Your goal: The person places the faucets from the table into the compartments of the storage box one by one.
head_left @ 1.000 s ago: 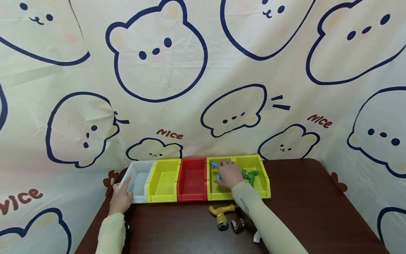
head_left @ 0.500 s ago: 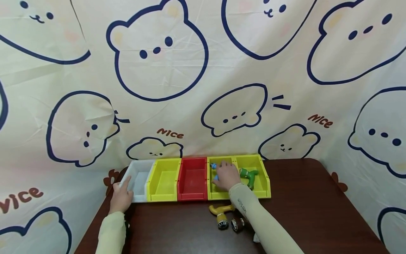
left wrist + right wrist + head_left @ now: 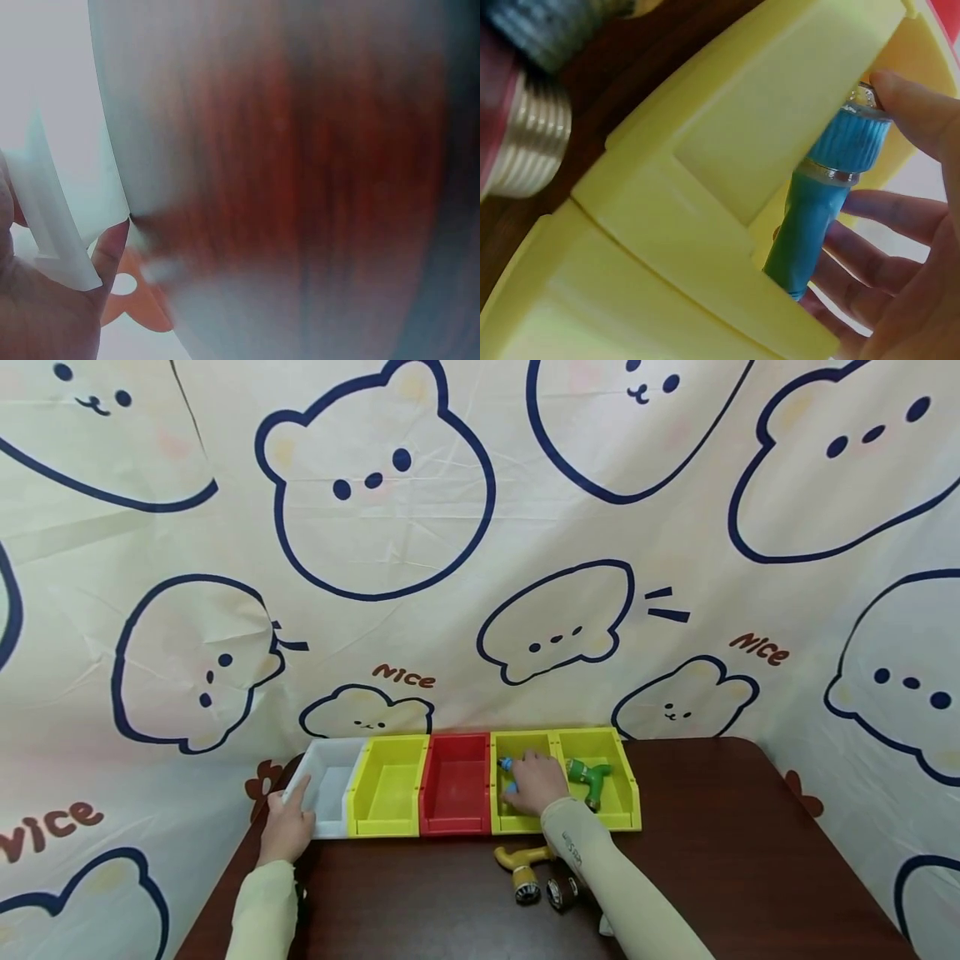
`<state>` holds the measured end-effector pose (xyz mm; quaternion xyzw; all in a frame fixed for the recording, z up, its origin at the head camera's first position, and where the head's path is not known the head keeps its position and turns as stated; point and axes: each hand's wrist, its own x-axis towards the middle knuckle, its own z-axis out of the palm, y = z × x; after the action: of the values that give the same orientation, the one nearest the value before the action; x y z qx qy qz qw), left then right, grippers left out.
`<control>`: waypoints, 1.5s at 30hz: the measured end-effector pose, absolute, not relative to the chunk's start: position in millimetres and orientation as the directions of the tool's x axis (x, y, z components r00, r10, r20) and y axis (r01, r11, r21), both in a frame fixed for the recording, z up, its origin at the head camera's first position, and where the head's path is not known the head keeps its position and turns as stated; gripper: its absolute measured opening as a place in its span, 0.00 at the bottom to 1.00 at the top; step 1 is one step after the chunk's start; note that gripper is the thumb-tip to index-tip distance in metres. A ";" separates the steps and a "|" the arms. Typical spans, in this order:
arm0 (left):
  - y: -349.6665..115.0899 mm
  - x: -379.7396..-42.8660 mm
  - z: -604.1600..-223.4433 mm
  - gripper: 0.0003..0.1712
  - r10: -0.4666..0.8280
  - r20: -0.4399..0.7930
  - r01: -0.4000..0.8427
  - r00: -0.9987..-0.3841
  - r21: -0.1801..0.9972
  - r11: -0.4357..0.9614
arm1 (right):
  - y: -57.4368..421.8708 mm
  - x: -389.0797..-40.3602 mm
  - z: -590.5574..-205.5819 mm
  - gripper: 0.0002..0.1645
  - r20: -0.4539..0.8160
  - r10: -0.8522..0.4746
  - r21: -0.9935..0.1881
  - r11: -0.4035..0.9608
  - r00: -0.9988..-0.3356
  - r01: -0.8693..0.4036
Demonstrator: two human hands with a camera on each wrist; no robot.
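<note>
My left hand (image 3: 287, 833) grips the left wall of a white bin (image 3: 328, 789); in the left wrist view the thumb and fingers lie on either side of that white wall (image 3: 52, 195). My right hand (image 3: 538, 783) reaches into the left compartment of the yellow double bin (image 3: 628, 806). It holds a blue tap-like fitting (image 3: 810, 217) with a ribbed collar; the thumb lies at its metal end and the fingers along its side. The bin's yellow wall hides part of the fitting in the right wrist view. A green tap-like fitting (image 3: 595, 781) lies in the right compartment.
A yellow bin (image 3: 384, 827) and a red bin (image 3: 455, 825) stand between the white and double bins. In front, on the dark wood table (image 3: 420, 902), lie a yellow fitting (image 3: 522, 866), a brown fitting (image 3: 560, 892) and a white piece (image 3: 606, 927) partly under my right arm.
My right hand has shifted slightly toward me and left, with the blue fitting moving along toward me. More of the green fitting shows. The left hand has stayed on the white bin.
</note>
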<state>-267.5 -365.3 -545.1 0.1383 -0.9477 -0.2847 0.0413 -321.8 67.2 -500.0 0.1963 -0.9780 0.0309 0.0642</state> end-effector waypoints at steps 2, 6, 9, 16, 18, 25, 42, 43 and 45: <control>-365.5 -267.4 -545.9 0.40 -0.285 -0.005 -0.241 -0.958 0.551 0.799 | 67.9 -322.5 -502.3 0.25 0.127 -0.389 -0.029 0.918 -0.912 -0.396; -366.0 -267.3 -546.4 0.39 -0.284 -0.010 -0.242 -0.959 0.552 0.798 | 68.1 -323.6 -505.3 0.26 0.116 -0.407 -0.002 0.912 -0.906 -0.409; -366.6 -267.6 -546.1 0.39 -0.281 -0.011 -0.239 -0.960 0.558 0.795 | 67.6 -324.6 -507.3 0.26 0.124 -0.405 0.021 0.914 -0.906 -0.405; -370.5 -263.7 -543.7 0.40 -0.278 -0.021 -0.242 -0.960 0.561 0.791 | 65.0 -323.5 -514.1 0.29 0.097 -0.427 0.043 0.904 -0.899 -0.425; -371.0 -263.1 -543.9 0.40 -0.274 -0.021 -0.238 -0.962 0.561 0.793 | 64.8 -323.8 -516.0 0.29 0.095 -0.427 0.059 0.904 -0.899 -0.423; -369.5 -263.5 -546.9 0.40 -0.276 -0.021 -0.240 -0.961 0.561 0.792 | 64.3 -324.8 -517.1 0.30 0.092 -0.421 0.059 0.907 -0.903 -0.417; -365.3 -268.8 -542.6 0.40 -0.271 -0.019 -0.233 -0.962 0.569 0.788 | 64.2 -325.0 -512.3 0.32 0.042 -0.389 0.017 0.921 -0.920 -0.389; -365.1 -268.7 -542.3 0.40 -0.273 -0.017 -0.234 -0.962 0.569 0.789 | 64.0 -325.5 -512.6 0.32 0.039 -0.390 0.017 0.921 -0.920 -0.390; -364.8 -268.7 -542.1 0.40 -0.276 -0.014 -0.235 -0.961 0.567 0.790 | 63.5 -326.2 -513.3 0.31 0.035 -0.390 0.011 0.921 -0.920 -0.390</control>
<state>-268.7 -364.8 -542.1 0.1351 -0.9453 -0.2948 0.0348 -326.2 63.5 -513.3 0.1992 -0.9798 -0.0020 0.0183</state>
